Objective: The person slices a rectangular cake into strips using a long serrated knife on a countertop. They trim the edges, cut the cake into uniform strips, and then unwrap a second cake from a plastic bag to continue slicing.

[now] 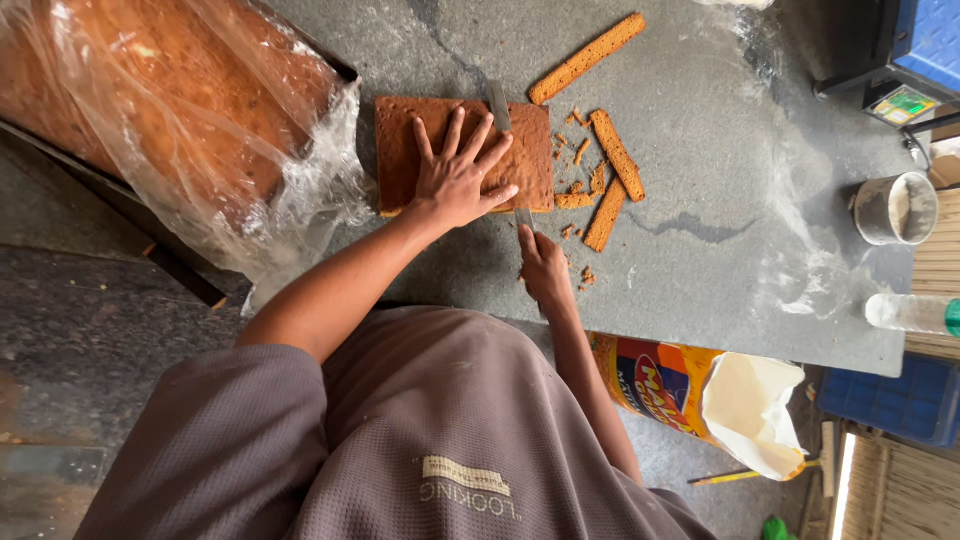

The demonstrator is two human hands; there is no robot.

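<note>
A flat brown rectangular cake slab (400,150) lies on the grey stone counter (700,260). My left hand (458,175) presses flat on top of it, fingers spread. My right hand (543,270) grips the handle of a long knife (499,105), whose blade runs across the slab near its right edge. Trimmed crust strips (616,155) and crumbs lie just right of the slab. Another long strip (588,58) rests farther back.
A big brown cake in a tray under clear plastic wrap (170,110) sits at the left. A metal cup (895,208) and a clear bottle (912,313) stand at the right edge. An orange sack with a white liner (700,395) is below the counter.
</note>
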